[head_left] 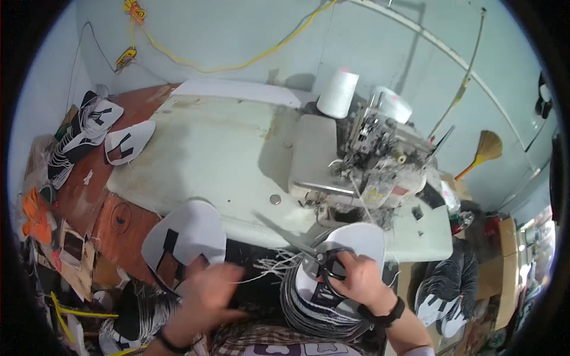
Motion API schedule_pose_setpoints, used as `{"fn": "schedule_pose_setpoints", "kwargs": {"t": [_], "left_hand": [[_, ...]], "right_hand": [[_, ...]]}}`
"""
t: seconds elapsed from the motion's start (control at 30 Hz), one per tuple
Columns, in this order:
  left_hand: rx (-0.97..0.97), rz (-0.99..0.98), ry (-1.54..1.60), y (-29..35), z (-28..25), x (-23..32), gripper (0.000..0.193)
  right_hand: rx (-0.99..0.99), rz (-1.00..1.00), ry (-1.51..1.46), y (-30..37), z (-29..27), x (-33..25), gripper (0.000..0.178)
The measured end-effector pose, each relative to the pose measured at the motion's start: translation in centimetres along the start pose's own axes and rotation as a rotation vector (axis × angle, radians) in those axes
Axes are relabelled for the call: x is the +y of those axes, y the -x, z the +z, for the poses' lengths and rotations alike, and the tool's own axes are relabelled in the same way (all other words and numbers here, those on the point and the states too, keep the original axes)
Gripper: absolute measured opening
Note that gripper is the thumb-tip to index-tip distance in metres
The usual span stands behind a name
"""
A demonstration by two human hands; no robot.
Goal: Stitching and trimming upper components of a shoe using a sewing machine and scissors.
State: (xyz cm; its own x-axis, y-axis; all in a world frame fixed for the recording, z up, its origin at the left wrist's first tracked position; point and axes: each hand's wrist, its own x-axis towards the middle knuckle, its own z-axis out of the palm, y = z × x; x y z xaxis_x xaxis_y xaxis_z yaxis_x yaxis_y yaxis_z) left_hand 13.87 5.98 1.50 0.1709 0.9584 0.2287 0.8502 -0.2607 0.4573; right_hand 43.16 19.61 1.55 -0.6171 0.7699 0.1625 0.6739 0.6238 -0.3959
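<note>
My right hand (362, 277) grips a pair of scissors (321, 257) by the black handles, blades parted and pointing up and left. Beneath it is a thick stack of white sole-shaped pieces (297, 308) with dark layered edges, close to my lap. Loose white threads (276, 264) trail leftward from that stack. My left hand (211, 292) is blurred, its thumb apart from its fingers, with nothing visible in it. Just beyond it, a single white sole-shaped piece (199, 228) with black marks leans at the table's front edge, its lower part partly covered by the hand.
An overlock sewing machine (380, 160) stands at the table's right, with a white thread cone (338, 94) behind. More pieces (127, 143) lie at the far left. Dark-edged bundles (448, 285) are low right, others (139, 317) low left. A pale tabletop (208, 148) spans the middle.
</note>
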Motion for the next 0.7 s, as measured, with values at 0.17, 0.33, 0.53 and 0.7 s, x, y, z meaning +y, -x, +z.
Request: {"fn": "schedule_pose_setpoints", "kwargs": {"t": [0.17, 0.33, 0.53, 0.7], "left_hand": [[0.112, -0.32, -0.307, 7.5, -9.2, -2.3, 0.016], [0.341, -0.157, 0.728, 1.7, -7.6, 1.8, 0.015], [-0.161, 0.25, 0.464, -12.1, 4.1, 9.1, 0.025], [-0.477, 0.444, 0.393, -6.3, 6.4, 7.3, 0.047]], "right_hand": [[-0.037, -0.241, 0.199, 0.0, 0.9, -0.6, 0.055], [-0.043, -0.099, 0.189, -1.2, 0.9, -1.6, 0.046], [0.451, 0.222, -0.757, 1.2, -4.4, -2.1, 0.032], [0.011, 0.138, 0.009, -0.9, -1.7, -1.6, 0.037]]}}
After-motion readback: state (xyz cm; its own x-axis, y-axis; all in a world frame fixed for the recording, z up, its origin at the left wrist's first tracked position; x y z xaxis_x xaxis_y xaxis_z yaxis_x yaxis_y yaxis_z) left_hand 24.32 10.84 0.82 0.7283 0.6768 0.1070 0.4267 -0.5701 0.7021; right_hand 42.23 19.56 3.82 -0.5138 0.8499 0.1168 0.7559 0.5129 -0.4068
